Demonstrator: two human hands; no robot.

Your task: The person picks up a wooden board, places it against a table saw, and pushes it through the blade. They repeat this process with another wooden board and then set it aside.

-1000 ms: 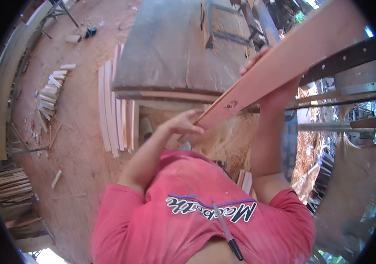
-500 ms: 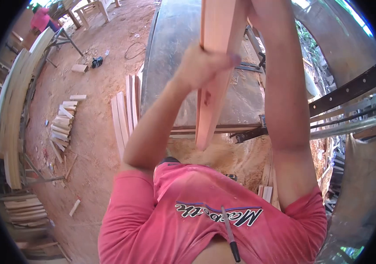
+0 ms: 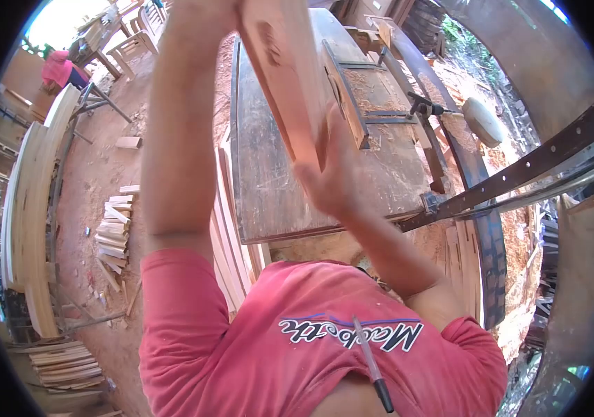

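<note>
A long reddish wooden board (image 3: 286,76) with a dark knot mark reaches from the top edge of the view down over the worktable (image 3: 269,201). My right hand (image 3: 331,167) grips its near end, thumb on the left side and fingers along the right. My left arm stretches far forward, and my left hand (image 3: 217,10) holds the board's upper part at the top edge of the view. The fingers of that hand are mostly cut off or hidden. Right of the board, a metal-and-wood guide frame (image 3: 352,104) lies on the tabletop among shavings.
Wooden strips (image 3: 231,222) lean at the table's left side. A pile of short offcuts (image 3: 112,233) lies on the dirt floor. Long planks (image 3: 33,208) are stacked at far left. A perforated metal bar (image 3: 512,170) crosses at right. A person in pink (image 3: 57,69) is far back.
My left hand has gone from the board's middle to its far part; my right hand has come from the far part to the near end. The board has swung left and tilts the other way.
</note>
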